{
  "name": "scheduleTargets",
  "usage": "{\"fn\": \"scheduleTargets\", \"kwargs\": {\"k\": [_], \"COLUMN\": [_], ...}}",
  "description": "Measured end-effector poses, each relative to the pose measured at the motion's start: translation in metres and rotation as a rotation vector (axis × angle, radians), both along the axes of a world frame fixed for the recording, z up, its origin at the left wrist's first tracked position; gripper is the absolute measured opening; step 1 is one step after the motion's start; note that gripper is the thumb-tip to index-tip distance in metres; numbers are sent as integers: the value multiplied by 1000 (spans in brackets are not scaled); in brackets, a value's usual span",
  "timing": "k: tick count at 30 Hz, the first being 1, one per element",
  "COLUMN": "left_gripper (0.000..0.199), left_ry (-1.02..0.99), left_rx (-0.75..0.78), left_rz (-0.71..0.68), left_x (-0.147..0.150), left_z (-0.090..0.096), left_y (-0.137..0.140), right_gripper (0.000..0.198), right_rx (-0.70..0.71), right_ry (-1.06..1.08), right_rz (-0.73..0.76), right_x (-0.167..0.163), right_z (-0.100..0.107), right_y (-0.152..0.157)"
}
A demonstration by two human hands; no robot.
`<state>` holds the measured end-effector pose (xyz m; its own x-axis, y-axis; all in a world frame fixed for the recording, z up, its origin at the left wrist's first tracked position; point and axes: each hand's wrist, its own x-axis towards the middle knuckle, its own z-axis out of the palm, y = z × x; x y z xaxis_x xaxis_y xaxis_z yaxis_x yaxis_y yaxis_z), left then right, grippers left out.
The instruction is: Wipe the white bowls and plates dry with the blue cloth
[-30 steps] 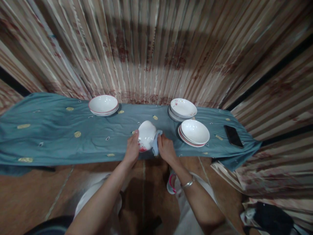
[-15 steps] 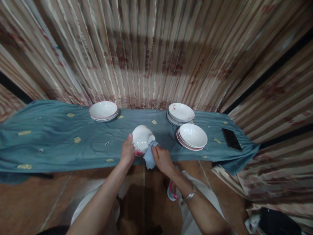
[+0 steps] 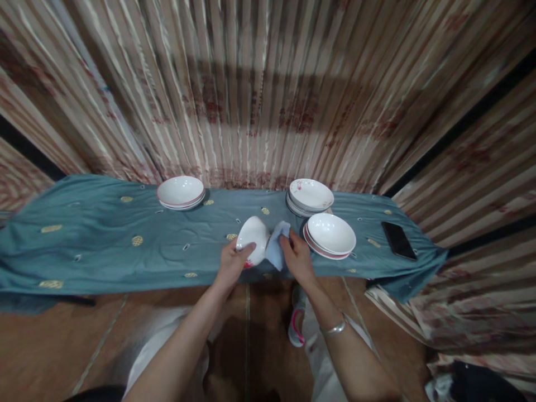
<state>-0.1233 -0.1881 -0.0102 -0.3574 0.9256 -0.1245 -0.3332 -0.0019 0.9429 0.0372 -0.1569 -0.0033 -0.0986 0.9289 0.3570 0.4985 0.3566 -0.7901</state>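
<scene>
My left hand (image 3: 235, 261) grips a white bowl (image 3: 253, 237) with a red flower pattern, tipped on its side, thumb across its outer wall. In my right hand (image 3: 298, 255) is a light blue cloth (image 3: 277, 245), pinched between thumb and fingers beside the bowl's base. Whether the cloth touches the bowl I cannot tell. Close to the right hand stands a stack of white bowls (image 3: 330, 233) with red edges. Behind it is a stack of floral plates (image 3: 311, 194). Farther left sits another stack of red-rimmed bowls (image 3: 180, 191).
A teal cloth with pineapple prints (image 3: 104, 245) covers the long table. A black phone (image 3: 398, 240) lies near its right end. Pleated curtains (image 3: 251, 100) hang behind the table and along the right side. A dark bag-like item (image 3: 481, 382) lies at the lower right.
Both hands have moved right. The bowl has turned more edge-on, and the left thumb now lies over its wall. The blue cloth has been lifted up and away from the bowl's base.
</scene>
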Motion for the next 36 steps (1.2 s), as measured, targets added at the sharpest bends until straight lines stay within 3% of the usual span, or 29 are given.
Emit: {"fn": "scheduleTargets", "kwargs": {"k": [6, 14, 20, 25, 29, 36], "left_gripper": [30, 17, 22, 25, 24, 21], "left_ry": [213, 989, 1389, 1516, 1535, 1578], "left_rx": [46, 341, 312, 271, 253, 260], "left_rz": [-138, -289, -326, -371, -390, -359], "left_x": [15, 25, 30, 31, 30, 24], "left_z": [-6, -16, -15, -7, -3, -13], "left_y": [-5, -7, -7, -9, -11, -5], "right_gripper": [33, 42, 48, 44, 37, 30], "right_rx": [-10, -71, -182, -218, -171, -133], "right_ry": [-90, -196, -267, -219, -212, -247], "right_rz": [-61, -59, -44, -37, -55, -91], "right_x": [8, 14, 18, 20, 19, 14], "right_z": [-3, 1, 4, 4, 0, -10], "right_y": [6, 9, 11, 11, 11, 13]}}
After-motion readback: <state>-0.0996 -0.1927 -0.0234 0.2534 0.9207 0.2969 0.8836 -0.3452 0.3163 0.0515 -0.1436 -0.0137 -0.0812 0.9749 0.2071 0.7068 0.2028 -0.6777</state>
